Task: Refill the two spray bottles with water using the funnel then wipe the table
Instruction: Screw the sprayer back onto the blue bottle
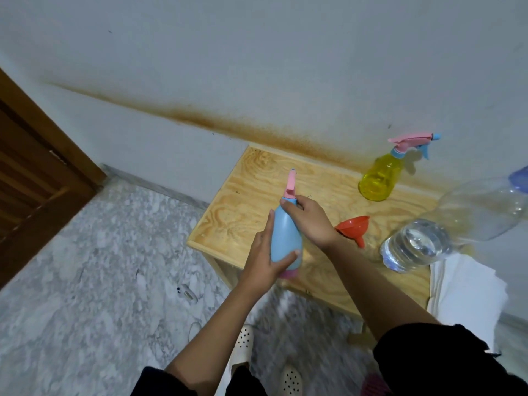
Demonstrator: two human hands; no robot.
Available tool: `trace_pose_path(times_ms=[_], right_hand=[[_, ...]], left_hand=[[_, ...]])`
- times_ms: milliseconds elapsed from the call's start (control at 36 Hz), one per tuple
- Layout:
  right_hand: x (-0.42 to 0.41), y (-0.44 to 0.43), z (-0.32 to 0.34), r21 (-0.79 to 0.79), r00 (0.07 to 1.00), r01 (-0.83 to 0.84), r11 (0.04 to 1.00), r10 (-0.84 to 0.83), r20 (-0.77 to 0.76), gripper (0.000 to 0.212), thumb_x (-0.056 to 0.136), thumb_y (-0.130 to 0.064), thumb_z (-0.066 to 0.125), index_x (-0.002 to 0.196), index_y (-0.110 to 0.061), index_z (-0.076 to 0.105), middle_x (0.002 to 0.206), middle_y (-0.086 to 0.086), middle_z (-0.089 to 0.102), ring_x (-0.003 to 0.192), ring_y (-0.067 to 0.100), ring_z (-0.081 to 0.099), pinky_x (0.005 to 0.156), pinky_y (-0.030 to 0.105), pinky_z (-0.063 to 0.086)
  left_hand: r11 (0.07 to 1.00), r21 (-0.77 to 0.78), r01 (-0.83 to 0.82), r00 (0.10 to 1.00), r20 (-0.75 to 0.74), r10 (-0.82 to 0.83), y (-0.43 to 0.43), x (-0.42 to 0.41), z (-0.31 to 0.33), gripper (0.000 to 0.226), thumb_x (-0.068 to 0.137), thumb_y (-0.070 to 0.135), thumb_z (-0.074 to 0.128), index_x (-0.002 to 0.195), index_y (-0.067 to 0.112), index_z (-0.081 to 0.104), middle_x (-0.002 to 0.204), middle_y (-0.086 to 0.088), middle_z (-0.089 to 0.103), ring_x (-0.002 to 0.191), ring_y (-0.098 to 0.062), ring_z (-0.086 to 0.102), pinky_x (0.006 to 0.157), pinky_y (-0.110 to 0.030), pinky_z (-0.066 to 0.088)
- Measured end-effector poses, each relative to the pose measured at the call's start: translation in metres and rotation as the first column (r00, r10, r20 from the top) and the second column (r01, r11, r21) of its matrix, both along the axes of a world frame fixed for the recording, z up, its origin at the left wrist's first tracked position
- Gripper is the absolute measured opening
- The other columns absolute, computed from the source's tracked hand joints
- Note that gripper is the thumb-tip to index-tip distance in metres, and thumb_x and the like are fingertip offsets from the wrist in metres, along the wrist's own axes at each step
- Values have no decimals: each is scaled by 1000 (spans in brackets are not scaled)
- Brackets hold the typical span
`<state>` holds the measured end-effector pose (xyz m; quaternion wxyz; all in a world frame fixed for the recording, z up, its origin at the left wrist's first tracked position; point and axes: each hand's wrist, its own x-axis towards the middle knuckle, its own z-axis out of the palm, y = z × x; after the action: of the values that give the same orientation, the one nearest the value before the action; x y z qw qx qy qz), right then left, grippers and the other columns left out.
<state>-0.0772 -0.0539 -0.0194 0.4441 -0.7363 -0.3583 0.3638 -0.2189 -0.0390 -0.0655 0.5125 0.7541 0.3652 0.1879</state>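
Honestly, the main risk I see is right at the hands. The blue bottle [285, 235] is right by the table's [243, 195] front edge, with its pink base about level with that edge. I can't tell if it's standing on the wood or lifted a bit, the base is blurry. If the pink head [291, 185] sticks and then lets go with a jerk, the bottle could twist out of the grip and go over the edge onto the floor [100, 267].

Next thing out is the funnel [353, 228], lying on its side just beside the right wrist, so a swinging elbow could knock it rolling. Past that, the water bottle [414, 247] is near the right edge and looks uncapped from here, so a bump there probably means a puddle. At least the cloth [468, 287] is right next to it. The yellow bottle [377, 178] is at the back by the wall, well apart and out of trouble.

As for pose, the left hand [264, 258] holds the bottle's body, thumb across the front and fingers running up the far side. The right hand [310, 221] comes in from above with its fingers curled round the neck just under the head, which looks to me like an unscrewing grip. Both forearms reach forward and angle in toward each other.
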Motion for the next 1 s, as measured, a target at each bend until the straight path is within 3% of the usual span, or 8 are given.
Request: trace_pose_path(times_ms=[83, 194, 333, 500, 639, 750, 889, 1000], right_hand=[[7, -8, 8, 16, 995, -63, 998, 64, -71, 23, 94, -30, 53, 112, -17, 57, 111, 5, 63, 96, 16, 62, 83, 30, 48], [20, -16, 14, 75, 974, -113, 991, 126, -187, 26, 95, -32, 51, 120, -27, 52, 118, 0, 61, 102, 10, 61, 77, 24, 52], [31, -12, 11, 140, 989, 14, 990, 7, -147, 26, 93, -31, 55, 118, -28, 56, 125, 4, 58, 114, 18, 56, 94, 38, 50], [45, 8, 5, 219, 969, 248, 944, -239, -65, 20, 91, -20, 58, 111, -23, 59, 106, -5, 64, 97, 12, 60, 90, 35, 50], [63, 34, -11, 263, 885, 420, 868, -457, 94, 27, 88, -24, 61, 115, -22, 59, 103, -7, 65, 95, 13, 61, 84, 35, 49], [85, 55, -23, 291, 803, 546, 786, -590, 87, 36, 84, -38, 59, 117, -24, 58, 107, -5, 66, 98, 12, 61, 84, 35, 51], [110, 82, -38, 337, 704, 638, 693, -701, 110, 27, 87, -29, 65, 112, -33, 57, 105, -12, 64, 98, 5, 60, 81, 31, 52], [125, 101, -48, 341, 614, 707, 620, -777, 139, 28, 86, -29, 66, 110, -40, 54, 105, -12, 64, 99, 8, 60, 80, 34, 51]], left_hand=[[1000, -3, 10, 1000, 25, -10, 2, 5, 1, 94, 71, 65, 60, 141, 57, -2, 132, 6, 40, 115, -7, 45, 92, -32, 48], [997, -37, 65, 996, 67, -62, 10, 12, 5, 93, 76, 57, 66, 140, 59, 0, 141, 12, 35, 123, -9, 46, 96, -42, 49], [984, -59, 170, 982, 97, -163, 25, 28, 9, 92, 79, 47, 67, 140, 60, -1, 145, 16, 32, 124, -5, 46, 97, -37, 49], [984, 33, 173, 985, -1, -173, 54, 65, 5, 93, 83, 43, 66, 143, 52, -5, 129, 8, 34, 107, 13, 43, 80, -8, 46], [963, 217, 160, 985, -96, -142, 79, 114, -2, 106, 80, 31, 72, 146, 32, -10, 126, -11, 41, 102, -21, 52, 85, -33, 50], [949, 136, 283, 959, -45, -280, 111, 159, -16, 93, 81, 23, 72, 150, 19, 10, 140, -4, 44, 118, -17, 50, 92, -37, 50], [935, 27, 353, 934, 54, -354, 150, 199, -25, 77, 81, 17, 71, 145, 14, 28, 138, 2, 44, 117, 0, 48, 88, -5, 40], [899, 12, 438, 898, 34, -438, 173, 223, -37, 70, 81, 12, 71, 137, 25, 30, 133, 3, 42, 120, -9, 45, 93, -12, 41]])
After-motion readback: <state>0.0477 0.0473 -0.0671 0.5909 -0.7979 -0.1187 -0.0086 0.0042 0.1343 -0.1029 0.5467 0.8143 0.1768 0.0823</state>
